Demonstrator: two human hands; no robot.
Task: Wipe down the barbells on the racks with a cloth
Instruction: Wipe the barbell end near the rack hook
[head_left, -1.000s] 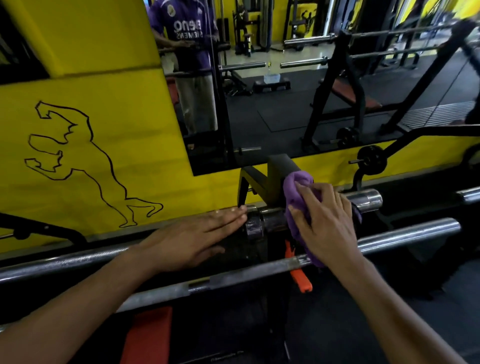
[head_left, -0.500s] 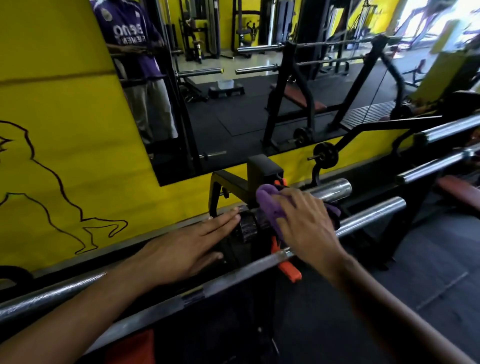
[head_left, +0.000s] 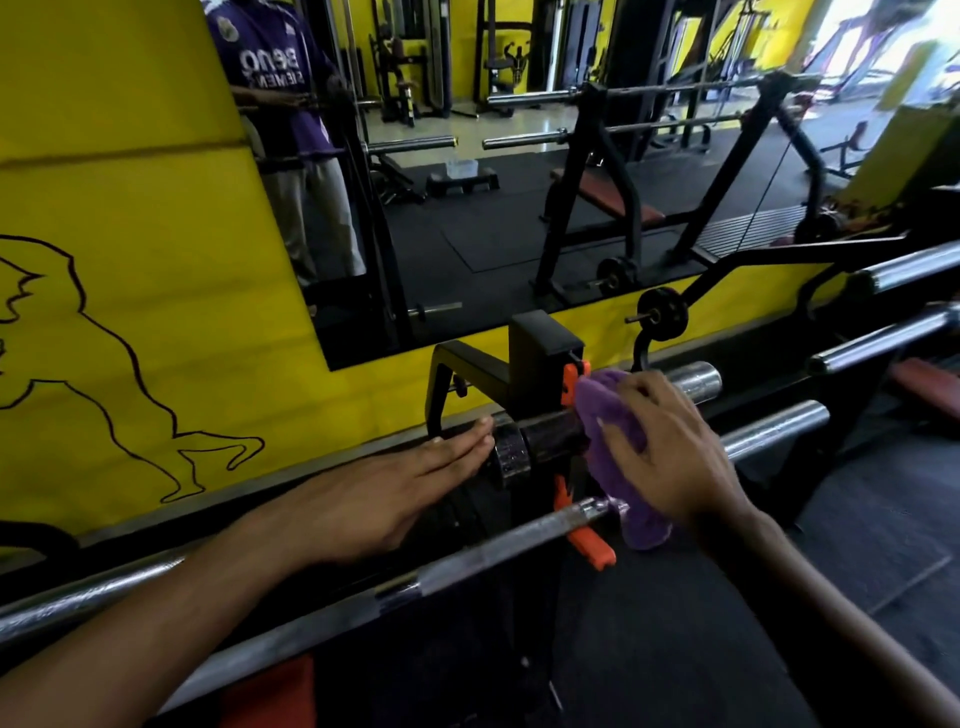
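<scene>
While the purple cloth (head_left: 610, 426) is wrapped over the rear barbell (head_left: 550, 434) beside the rack post (head_left: 540, 358), the right hand (head_left: 670, 447) grips it and the left hand (head_left: 395, 488) lies flat, holding nothing. The bar could roll, or the cloth might snag on the orange clip (head_left: 574, 376).

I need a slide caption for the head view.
Right hand presses purple cloth on barbell; left hand steadies.

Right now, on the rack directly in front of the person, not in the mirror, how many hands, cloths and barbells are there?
Hands: 2, left hand and right hand
Purple cloth: 1
Barbells: 2, rear barbell and front barbell
Total: 5
</scene>
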